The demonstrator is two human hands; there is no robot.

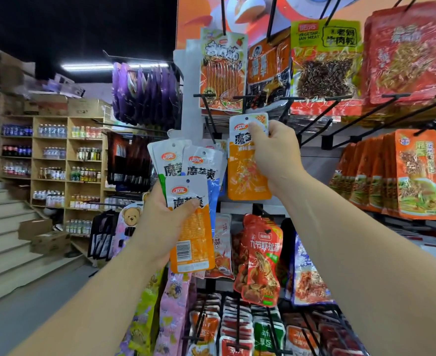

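A small shop: wooden shelves of bottles [52, 155] line the far left wall above pale stairs [3, 227], and a rack of snack packs on black pegs fills the middle and right.

The left hand [160, 217] is closed round a fan of packets [188, 191]. Its thumb is pressed across the front orange one and its fingers are curled behind, with white headers and punched holes sticking up above the grip. This stock is held low and in front of the rack, touching no peg.

Just right of the fan, a bare black peg [211, 129] juts out of the rack. The right hand [273, 155] pinches the white header of a single orange packet [245, 173], thumb on the front, and holds it upright with its top beside that peg and under the row of big orange packs above. The step looks like hanging this packet.

To do it well:
- Slide the pinch a little lower, since the thumb sits close to the punched hole [246, 118].
- Bring the hole square to the peg tip and face-on, then push the packet straight back along the peg.
- Hold the fan clear of the rack and well down, so it does not snag on neighbouring pegs.

Further right, rows of orange noodle packs [417, 173] hang untouched.
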